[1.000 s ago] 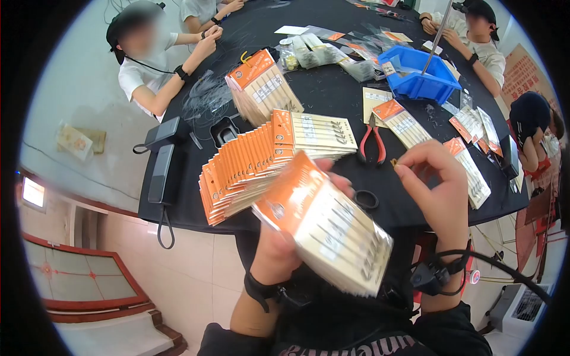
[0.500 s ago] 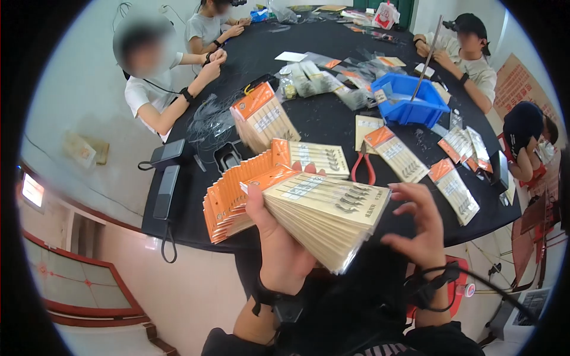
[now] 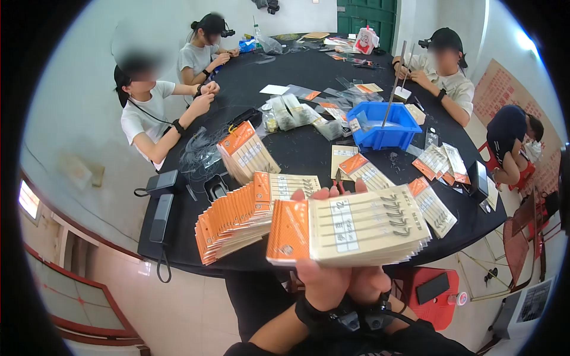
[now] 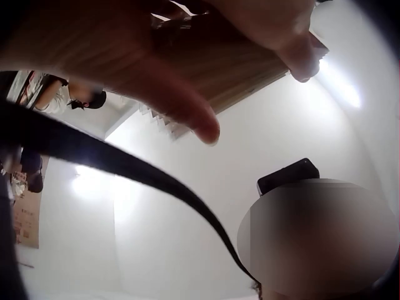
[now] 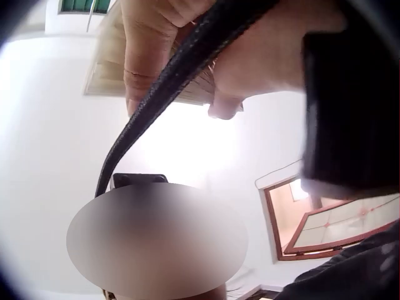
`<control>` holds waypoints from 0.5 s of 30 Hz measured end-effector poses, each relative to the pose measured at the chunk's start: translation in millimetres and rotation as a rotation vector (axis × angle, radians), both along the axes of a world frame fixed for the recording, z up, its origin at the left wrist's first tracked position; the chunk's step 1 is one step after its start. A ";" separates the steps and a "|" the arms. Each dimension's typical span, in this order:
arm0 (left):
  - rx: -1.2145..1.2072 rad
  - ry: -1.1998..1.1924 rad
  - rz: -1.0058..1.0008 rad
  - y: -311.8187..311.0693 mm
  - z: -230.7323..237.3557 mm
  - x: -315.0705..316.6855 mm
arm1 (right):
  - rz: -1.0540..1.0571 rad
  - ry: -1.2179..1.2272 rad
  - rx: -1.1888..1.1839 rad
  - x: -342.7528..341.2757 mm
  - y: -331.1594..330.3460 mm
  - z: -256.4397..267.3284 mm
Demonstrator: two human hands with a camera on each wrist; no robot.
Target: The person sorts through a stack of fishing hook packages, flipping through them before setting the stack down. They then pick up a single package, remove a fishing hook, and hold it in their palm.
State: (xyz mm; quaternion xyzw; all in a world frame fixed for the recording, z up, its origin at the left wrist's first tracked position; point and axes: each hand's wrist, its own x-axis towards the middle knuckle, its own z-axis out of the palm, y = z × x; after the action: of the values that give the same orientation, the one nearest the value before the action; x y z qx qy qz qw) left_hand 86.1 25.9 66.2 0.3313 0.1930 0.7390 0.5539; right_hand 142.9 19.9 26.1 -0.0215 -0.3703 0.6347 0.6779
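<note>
A thick stack of orange-and-cream hook packets [image 3: 374,225] lies across both hands, its top card facing up. My left hand [image 3: 323,285] grips it from below near the orange end, thumb at the front edge and fingertips behind. Beside it, my right hand [image 3: 367,283] holds the stack under its middle, fingertips showing at the far edge. The left wrist view shows the stack's underside [image 4: 234,65] above the left hand [image 4: 119,62]. In the right wrist view, the stack [image 5: 107,69] is partly hidden by the right hand [image 5: 256,56].
A fanned row of packets [image 3: 228,222] lies behind the stack at the left, with an upright bundle [image 3: 248,157] beyond. A blue bin [image 3: 386,127], loose packets [image 3: 434,207] and partly hidden pliers [image 3: 338,181] are farther back. Three people sit around the black table [image 3: 279,74].
The stack has turned level and squared up from its fanned spread. My right hand, apart from it before, has moved left and taken hold beside my left hand. The head view has tilted up.
</note>
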 end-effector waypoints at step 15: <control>0.125 0.175 0.270 -4.6 -9.6 18.5 | -0.787 -0.021 -0.063 17.6 12.1 25.4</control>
State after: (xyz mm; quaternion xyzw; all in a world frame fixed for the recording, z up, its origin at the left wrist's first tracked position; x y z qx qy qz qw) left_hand 104.6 21.3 56.6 0.3996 0.2369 0.7855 0.4089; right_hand 160.5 32.0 51.4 -0.1891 -0.3209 0.3370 0.8647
